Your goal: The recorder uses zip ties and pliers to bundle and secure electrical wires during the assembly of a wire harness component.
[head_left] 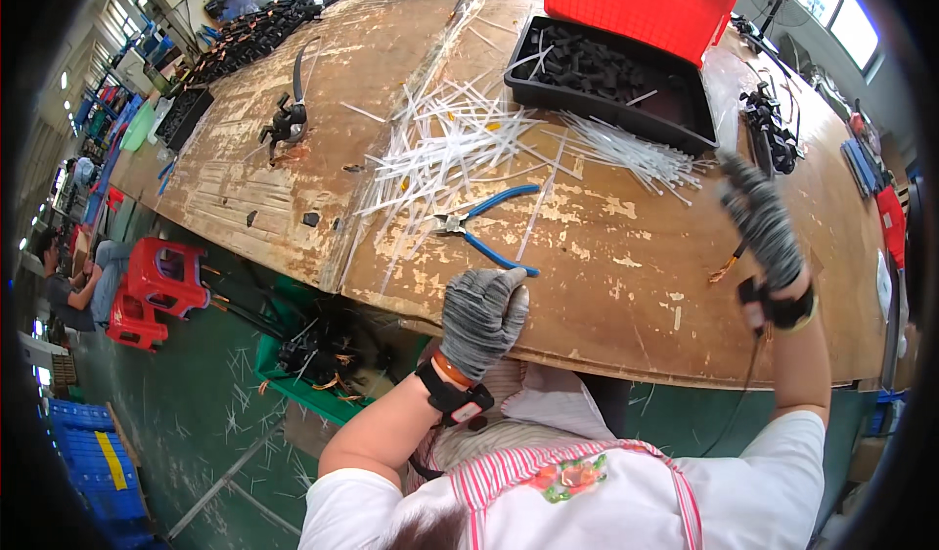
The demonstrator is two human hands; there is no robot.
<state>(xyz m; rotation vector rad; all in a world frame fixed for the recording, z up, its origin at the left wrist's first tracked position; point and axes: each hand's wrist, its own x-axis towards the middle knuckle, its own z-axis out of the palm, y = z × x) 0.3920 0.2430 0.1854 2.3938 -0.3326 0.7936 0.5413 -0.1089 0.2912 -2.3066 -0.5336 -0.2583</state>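
My left hand [483, 321], in a grey striped glove, is closed in a fist at the table's front edge; anything inside it is hidden. Just beyond lie cutting pliers [486, 227] with blue handles, jaws pointing left. My right hand [764, 220], gloved too and slightly blurred, stretches over the right side of the table with fingers extended and apart. Beyond its fingertips is a bundle of black cable parts [771, 132]. A dark wire end with bare copper strands [725, 267] pokes out beside that hand; whether the two touch, I cannot tell.
White cable ties [445, 149] lie heaped mid-table, with another pile [641, 154] near a black bin [611, 105] of small black parts. A red bin [641, 2] stands behind. A black cable assembly [286, 120] lies left. Below are a green crate [311, 394] and red stools [161, 281]; a person sits nearby.
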